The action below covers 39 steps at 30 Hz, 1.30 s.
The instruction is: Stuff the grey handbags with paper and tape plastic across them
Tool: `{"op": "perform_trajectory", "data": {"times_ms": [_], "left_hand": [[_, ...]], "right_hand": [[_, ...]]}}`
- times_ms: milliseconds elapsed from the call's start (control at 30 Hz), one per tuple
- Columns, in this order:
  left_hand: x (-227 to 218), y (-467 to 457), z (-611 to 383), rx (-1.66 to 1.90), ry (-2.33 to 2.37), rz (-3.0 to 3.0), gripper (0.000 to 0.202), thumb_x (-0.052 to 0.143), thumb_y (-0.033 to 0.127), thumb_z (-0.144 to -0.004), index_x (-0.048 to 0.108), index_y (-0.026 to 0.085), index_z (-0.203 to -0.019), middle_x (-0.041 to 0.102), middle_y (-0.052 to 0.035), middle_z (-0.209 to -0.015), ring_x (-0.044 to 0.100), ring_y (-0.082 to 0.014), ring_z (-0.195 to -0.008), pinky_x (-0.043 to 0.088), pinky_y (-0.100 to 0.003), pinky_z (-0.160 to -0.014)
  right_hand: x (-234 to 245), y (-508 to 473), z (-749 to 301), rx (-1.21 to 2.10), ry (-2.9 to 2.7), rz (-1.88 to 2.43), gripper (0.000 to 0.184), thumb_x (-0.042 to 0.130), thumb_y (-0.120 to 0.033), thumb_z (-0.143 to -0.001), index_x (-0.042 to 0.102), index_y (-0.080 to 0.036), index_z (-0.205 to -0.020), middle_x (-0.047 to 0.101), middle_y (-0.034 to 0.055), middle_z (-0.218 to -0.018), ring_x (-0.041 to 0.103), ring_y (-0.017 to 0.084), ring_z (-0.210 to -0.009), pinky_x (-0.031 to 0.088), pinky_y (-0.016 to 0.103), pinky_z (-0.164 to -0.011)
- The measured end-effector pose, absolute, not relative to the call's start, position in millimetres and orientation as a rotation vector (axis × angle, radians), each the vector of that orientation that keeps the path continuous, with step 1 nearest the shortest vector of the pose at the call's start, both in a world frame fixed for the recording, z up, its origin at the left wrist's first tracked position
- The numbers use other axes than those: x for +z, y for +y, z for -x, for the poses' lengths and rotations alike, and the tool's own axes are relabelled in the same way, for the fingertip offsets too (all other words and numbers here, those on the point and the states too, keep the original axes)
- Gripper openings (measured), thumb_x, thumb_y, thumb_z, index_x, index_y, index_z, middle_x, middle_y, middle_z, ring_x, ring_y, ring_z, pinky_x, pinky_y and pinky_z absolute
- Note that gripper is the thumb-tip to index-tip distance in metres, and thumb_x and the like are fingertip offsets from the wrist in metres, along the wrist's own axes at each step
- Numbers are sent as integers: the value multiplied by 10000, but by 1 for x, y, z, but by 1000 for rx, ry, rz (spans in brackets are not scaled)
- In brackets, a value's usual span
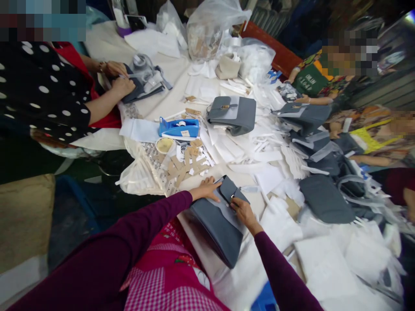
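A dark grey handbag lies on the table's near edge in front of me, with its flap partly under my hands. My left hand grips the bag's upper left side, thumb laid across the flap. At the flap's small metal clasp, my right hand is closed in a pinch, touching the clasp end of the strap. The exact grip of its fingertips is partly hidden.
A blue tape dispenser, a round yellowish tin and brown tags lie beyond. Another grey bag sits mid-table amid white paper scraps. A co-worker's hands handle a bag at left; other people work at right.
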<state>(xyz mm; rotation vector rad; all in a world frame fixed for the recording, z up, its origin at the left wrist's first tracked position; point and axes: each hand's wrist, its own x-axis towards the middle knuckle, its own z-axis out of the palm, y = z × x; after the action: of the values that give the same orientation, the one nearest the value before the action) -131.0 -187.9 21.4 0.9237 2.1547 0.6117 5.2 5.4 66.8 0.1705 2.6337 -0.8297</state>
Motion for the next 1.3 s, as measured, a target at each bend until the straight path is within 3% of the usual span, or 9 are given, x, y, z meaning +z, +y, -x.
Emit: {"op": "perform_trajectory", "data": {"times_ms": [167, 533, 800, 967, 1167, 1300], "left_hand": [[12, -187, 130, 670, 2184, -956, 1031, 686, 751, -568, 339, 308, -1432, 350, -166, -1379, 374, -417, -1255, 311, -563, -1010], [-2, -183, 127, 727, 2197, -944, 1068, 710, 728, -552, 302, 326, -1453, 310, -159, -1412, 342, -424, -1262, 262, -579, -1028], [-3, -182, 128, 719, 2211, -971, 1048, 729, 718, -520, 353, 335, -1421, 337, -142, -1376, 366, -418, -1235, 301, -562, -1004], [-3, -182, 131, 676, 2181, -994, 1088, 750, 686, -508, 321, 304, -1433, 325, -157, -1395, 351, -423, -1255, 303, -582, -1003], [3, -184, 132, 645, 2153, -986, 1080, 729, 670, -552, 282, 263, -1447, 266, -183, -1454, 261, -434, -1335, 265, -601, -1036], [3, -184, 133, 636, 2158, -980, 1029, 727, 657, -560, 330, 246, -1416, 286, -185, -1441, 274, -420, -1334, 282, -591, -1034]], "right_hand": [[72, 19, 2, -1086, 2345, -169, 346, 394, -477, -865, 426, -210, -647, 446, -33, -544, 449, 127, -511, 357, 255, -538], [65, 20, 8, -1118, 2153, -178, 376, 486, -529, -807, 445, -198, -633, 445, -38, -505, 406, 102, -470, 316, 246, -497], [61, 12, 7, -828, 2257, -105, 247, 447, -410, -826, 468, -210, -683, 459, -47, -509, 451, 118, -470, 357, 249, -508], [57, 3, 9, -522, 2412, 8, 129, 481, -280, -838, 558, -201, -771, 618, 18, -743, 566, 156, -708, 358, 261, -652], [56, -14, 7, -164, 2474, 47, 169, 444, -250, -905, 597, -181, -912, 676, 118, -888, 631, 223, -794, 323, 289, -637], [56, -24, 9, -66, 2472, 75, 191, 406, -243, -932, 582, -178, -964, 680, 125, -915, 650, 232, -796, 333, 292, -632]]}}
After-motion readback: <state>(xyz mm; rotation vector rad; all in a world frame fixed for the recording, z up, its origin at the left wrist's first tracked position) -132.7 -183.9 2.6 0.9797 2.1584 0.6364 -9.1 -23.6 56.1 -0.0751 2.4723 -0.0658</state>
